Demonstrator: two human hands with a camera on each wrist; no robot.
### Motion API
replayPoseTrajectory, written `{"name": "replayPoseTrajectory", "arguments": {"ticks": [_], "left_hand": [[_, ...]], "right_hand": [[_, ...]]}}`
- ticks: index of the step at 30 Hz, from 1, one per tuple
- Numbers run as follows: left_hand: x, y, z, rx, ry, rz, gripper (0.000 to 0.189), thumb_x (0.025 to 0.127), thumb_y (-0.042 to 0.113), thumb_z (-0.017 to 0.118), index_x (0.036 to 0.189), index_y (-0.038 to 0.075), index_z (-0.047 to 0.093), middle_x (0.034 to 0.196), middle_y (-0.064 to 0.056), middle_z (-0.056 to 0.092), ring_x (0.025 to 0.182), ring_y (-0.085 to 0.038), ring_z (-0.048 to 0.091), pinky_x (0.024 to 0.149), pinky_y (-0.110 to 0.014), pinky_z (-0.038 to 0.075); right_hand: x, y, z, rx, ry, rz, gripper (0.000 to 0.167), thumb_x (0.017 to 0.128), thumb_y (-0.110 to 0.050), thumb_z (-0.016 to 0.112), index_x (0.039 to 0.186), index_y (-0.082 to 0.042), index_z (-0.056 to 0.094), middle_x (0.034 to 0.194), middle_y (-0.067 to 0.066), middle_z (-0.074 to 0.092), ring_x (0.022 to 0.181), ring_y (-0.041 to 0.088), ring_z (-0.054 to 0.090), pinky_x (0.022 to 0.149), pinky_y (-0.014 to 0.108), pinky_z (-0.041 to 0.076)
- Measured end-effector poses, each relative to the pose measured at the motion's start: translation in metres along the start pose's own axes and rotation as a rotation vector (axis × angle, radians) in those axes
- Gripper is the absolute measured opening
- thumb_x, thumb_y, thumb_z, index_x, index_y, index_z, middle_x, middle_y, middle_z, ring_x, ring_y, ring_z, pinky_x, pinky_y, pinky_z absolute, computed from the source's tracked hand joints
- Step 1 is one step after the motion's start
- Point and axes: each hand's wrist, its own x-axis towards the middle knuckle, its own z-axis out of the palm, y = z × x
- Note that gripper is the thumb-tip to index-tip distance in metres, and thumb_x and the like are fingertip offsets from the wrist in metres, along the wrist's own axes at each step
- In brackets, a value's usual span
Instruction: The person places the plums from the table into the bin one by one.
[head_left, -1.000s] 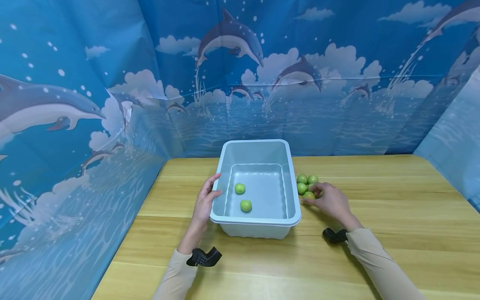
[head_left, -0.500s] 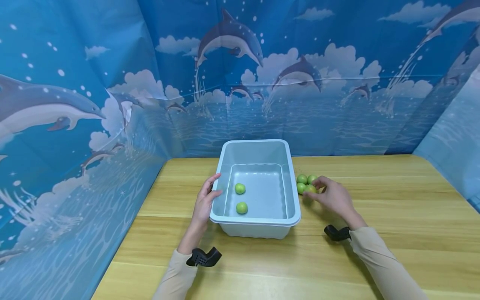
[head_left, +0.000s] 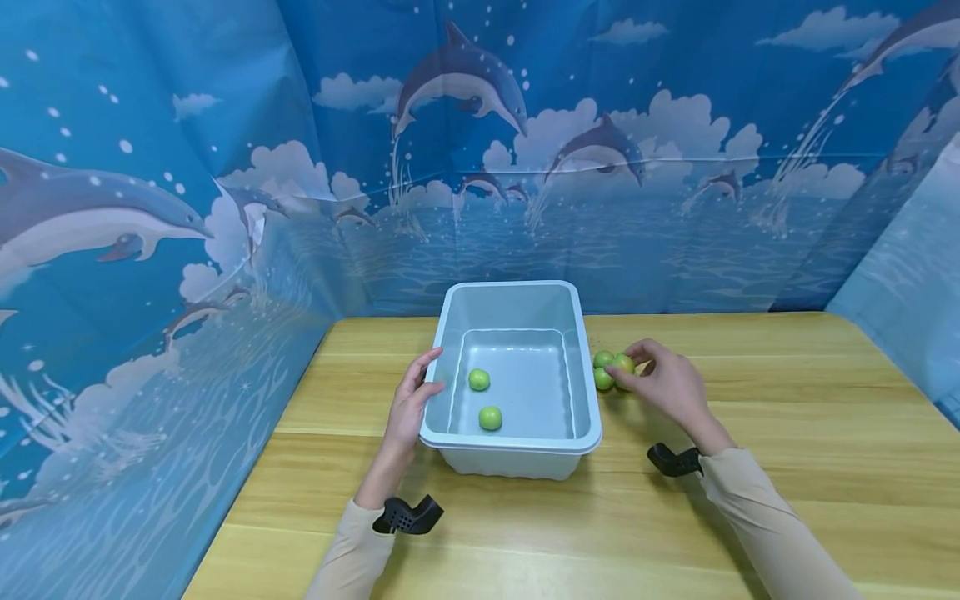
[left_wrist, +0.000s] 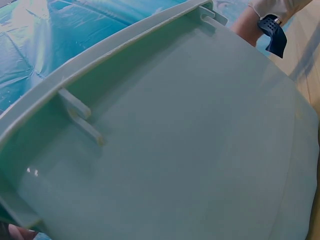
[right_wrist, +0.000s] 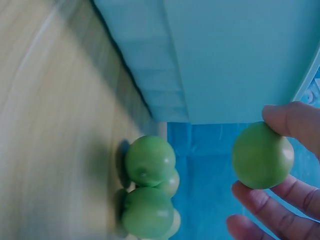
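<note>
A pale blue plastic tub [head_left: 512,446] stands on the wooden table, with two round green fruits [head_left: 491,418] lying apart on its floor. My left hand [head_left: 408,404] grips the tub's left rim, thumb over the edge; in the left wrist view the tub's outer wall [left_wrist: 200,130] hides most of that hand. To the right of the tub, my right hand [head_left: 671,385] pinches another green fruit [right_wrist: 262,156] between thumb and fingers, lifted off the table. Below it, several more green fruits [right_wrist: 150,160] sit clustered on the table beside the tub's right wall.
The wooden table [head_left: 810,433] extends to both sides and in front of the tub. A blue curtain [head_left: 465,233] printed with dolphins hangs behind the table and along its left side. Black camera mounts [head_left: 408,514] sit on both wrists.
My right hand has raised a fruit from the cluster and shifted slightly back. The nearer fruit in the tub has rolled a little left, then right. My left hand has stayed on the rim.
</note>
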Motion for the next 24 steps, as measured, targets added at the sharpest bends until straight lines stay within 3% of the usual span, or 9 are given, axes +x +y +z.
{"name": "replayPoseTrajectory", "arguments": {"ticks": [13, 24], "left_hand": [[0.001, -0.002, 0.001, 0.003, 0.003, 0.021, 0.047, 0.093, 0.001, 0.045, 0.139, 0.007, 0.044, 0.150, -0.009, 0.029, 0.136, -0.026, 0.024, 0.107, -0.049, 0.020], [0.000, -0.001, 0.000, 0.009, 0.005, 0.015, 0.047, 0.093, 0.002, 0.045, 0.139, 0.009, 0.045, 0.152, -0.007, 0.027, 0.138, -0.025, 0.020, 0.109, -0.049, 0.016]], "right_hand": [[0.008, -0.019, -0.008, 0.040, 0.129, -0.019, 0.050, 0.084, -0.052, 0.063, 0.109, -0.008, 0.063, 0.096, 0.009, 0.066, 0.076, 0.022, 0.059, 0.055, 0.035, 0.042], [0.022, -0.040, -0.016, 0.114, 0.207, -0.083, 0.043, 0.086, -0.047, 0.064, 0.108, -0.010, 0.062, 0.096, 0.007, 0.063, 0.076, 0.022, 0.058, 0.061, 0.039, 0.041]]}}
